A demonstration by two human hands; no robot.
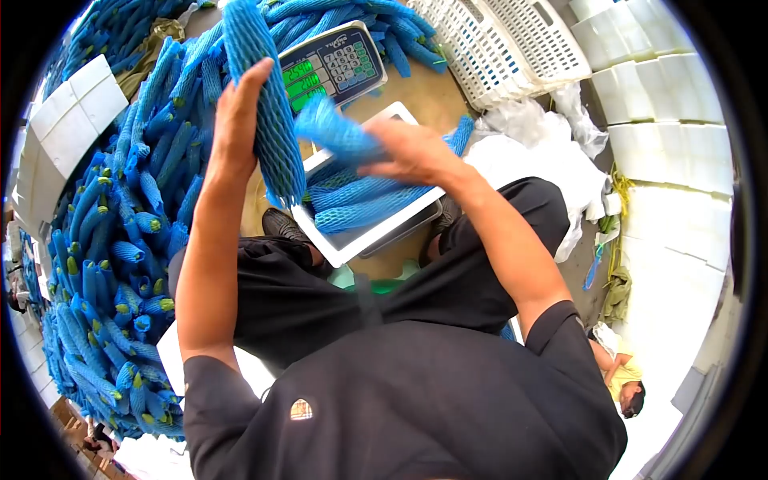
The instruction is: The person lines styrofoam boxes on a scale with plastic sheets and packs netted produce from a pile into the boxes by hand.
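Observation:
My left hand [242,112] is closed around a long green vegetable in a blue foam net [276,136], held steeply above the left edge of a white-rimmed tray [384,237]. Over the tray, my right hand [410,150] grips another blue-netted vegetable [336,134], smeared by motion. Several netted vegetables [360,208] lie side by side in the tray, between my feet. Just beyond it stands a weighing scale display [334,68] with lit green digits and a keypad.
A large heap of blue-netted vegetables [120,264] fills the left side, with more at the back. White plastic crates [504,48] stand back right, near crumpled clear plastic [544,144]. White boxes [664,88] are stacked at right. A person in yellow [624,376] is at lower right.

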